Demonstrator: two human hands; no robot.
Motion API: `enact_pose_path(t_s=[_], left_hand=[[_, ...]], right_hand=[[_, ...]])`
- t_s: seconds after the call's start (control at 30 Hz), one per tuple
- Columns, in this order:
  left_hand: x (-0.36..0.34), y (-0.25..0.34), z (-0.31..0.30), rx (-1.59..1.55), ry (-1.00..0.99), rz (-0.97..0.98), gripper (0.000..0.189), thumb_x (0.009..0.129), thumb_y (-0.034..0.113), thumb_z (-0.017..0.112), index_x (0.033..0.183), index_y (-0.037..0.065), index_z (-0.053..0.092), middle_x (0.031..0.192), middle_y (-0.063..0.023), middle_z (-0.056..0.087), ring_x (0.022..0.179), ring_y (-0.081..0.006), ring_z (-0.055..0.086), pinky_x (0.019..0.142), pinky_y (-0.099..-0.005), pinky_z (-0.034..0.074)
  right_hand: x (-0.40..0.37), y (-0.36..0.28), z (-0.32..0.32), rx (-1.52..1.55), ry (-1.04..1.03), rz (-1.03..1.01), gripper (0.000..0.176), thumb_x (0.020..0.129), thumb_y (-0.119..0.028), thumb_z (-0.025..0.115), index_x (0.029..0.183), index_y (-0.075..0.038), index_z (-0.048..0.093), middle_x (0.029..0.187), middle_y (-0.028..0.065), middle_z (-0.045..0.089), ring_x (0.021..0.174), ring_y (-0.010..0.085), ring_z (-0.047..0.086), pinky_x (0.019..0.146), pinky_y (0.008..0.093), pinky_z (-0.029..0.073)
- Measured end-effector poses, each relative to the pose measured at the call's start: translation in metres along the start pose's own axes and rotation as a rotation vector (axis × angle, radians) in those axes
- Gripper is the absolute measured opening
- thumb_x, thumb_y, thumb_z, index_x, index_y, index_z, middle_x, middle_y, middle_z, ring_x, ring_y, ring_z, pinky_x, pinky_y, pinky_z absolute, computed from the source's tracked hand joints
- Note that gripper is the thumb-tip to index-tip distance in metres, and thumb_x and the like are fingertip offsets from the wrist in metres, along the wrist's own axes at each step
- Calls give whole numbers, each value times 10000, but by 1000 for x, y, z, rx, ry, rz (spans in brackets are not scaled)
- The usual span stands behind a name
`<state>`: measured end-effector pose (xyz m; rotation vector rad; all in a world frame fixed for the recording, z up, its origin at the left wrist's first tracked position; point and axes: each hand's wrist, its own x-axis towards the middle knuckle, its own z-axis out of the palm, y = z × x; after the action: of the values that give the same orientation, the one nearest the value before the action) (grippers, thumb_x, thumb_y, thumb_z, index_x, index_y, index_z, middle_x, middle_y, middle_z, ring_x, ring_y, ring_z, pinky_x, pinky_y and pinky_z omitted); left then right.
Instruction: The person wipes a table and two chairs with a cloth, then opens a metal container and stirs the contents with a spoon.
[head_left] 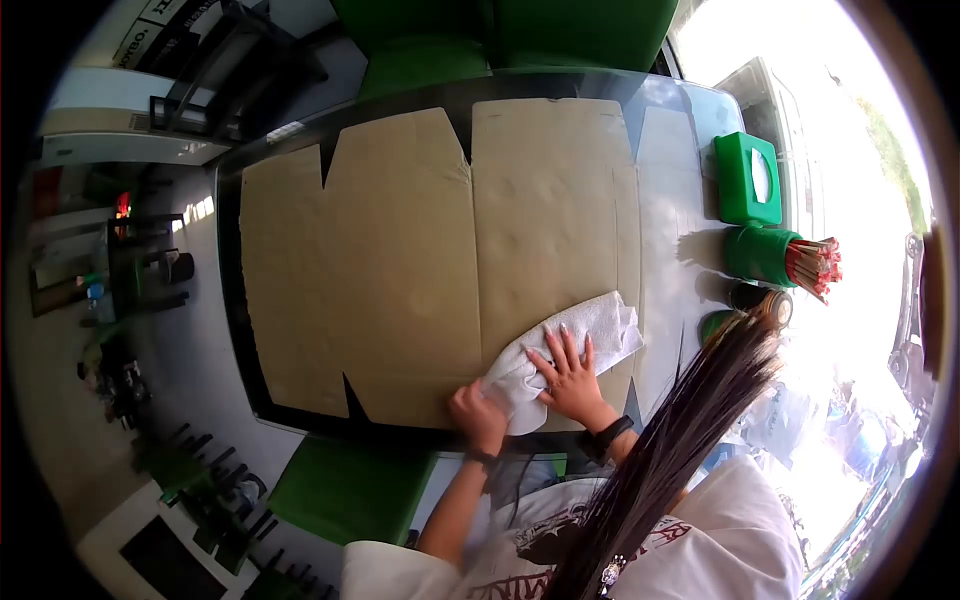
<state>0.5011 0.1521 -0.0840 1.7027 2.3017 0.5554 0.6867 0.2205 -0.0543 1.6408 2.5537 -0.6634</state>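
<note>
A flattened brown cardboard sheet [400,250] with notched edges covers much of the dark-framed table. On its lower right part lies a bunched white cloth [600,330]. My right hand [572,385] rests flat on the cloth with its fingers spread. At the cloth's left end, my left hand [478,412] is closed on the cloth's edge, slightly blurred.
Along the table's right side stand a green tissue box [747,180], a green holder [762,254] full of red-tipped sticks, and a small jar [776,306]. Green seats [350,490] flank the table. Long dark hair hangs at the lower right.
</note>
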Motion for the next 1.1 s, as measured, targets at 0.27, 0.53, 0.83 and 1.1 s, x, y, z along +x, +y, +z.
enact_pose_path(t_s=[0.27, 0.53, 0.83, 1.1], left_hand=[[-14, -19, 6, -130, 4, 48, 279, 829, 90, 532, 1100, 45, 578, 1090, -189, 535, 1015, -384, 496, 898, -481, 392], [67, 5, -60, -225, -248, 364, 311, 835, 156, 537, 1125, 56, 586, 1138, -172, 538, 1027, -365, 515, 928, -468, 395], [1, -1, -57, -157, -172, 694, 352, 844, 214, 539, 1159, 66, 592, 1192, -152, 541, 1052, -344, 532, 966, -456, 395], [-103, 8, 5, -272, 63, 832, 439, 842, 85, 567, 1279, 59, 551, 1311, -132, 523, 1225, -316, 479, 1058, -482, 323]], right_hand=[[-10, 11, 12, -108, 10, -135, 703, 810, -499, 580, 1454, -292, 389, 1539, 167, 272, 1402, 404, 262, 1065, 707, 113], [-64, 23, 25, -105, 41, -163, 666, 725, -511, 691, 1336, -313, 516, 1484, 189, 340, 1403, 422, 228, 1078, 695, 95], [-161, 9, 47, -279, 179, -128, 616, 864, -556, 525, 1436, -359, 408, 1494, 199, 332, 1373, 409, 322, 1089, 654, 158], [-256, 10, 88, -358, 485, 78, 701, 849, -561, 572, 1473, -351, 331, 1515, 158, 304, 1398, 355, 283, 1099, 577, 211]])
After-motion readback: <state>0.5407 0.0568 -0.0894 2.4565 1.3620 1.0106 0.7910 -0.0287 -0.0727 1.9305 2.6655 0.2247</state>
